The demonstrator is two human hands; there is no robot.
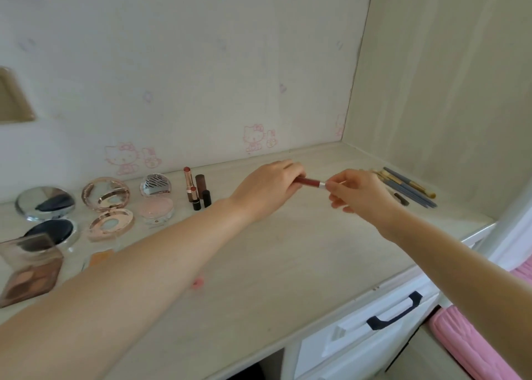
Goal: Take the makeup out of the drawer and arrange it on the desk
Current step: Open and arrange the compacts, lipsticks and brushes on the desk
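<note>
Lipstick (309, 182), mid-frame, is gripped by left hand (270, 187) and pinched by right hand (357, 191); best laid beside the others.

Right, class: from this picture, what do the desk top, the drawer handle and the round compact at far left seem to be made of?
Desk top: pale wood-look laminate probably, matt, with faint grain lines.
Drawer handle: dark, smooth metal or plastic; the look leaves it open.
Round compact: shiny silver casing, likely metallised plastic, with a mirror-like lid showing reflections.
</note>
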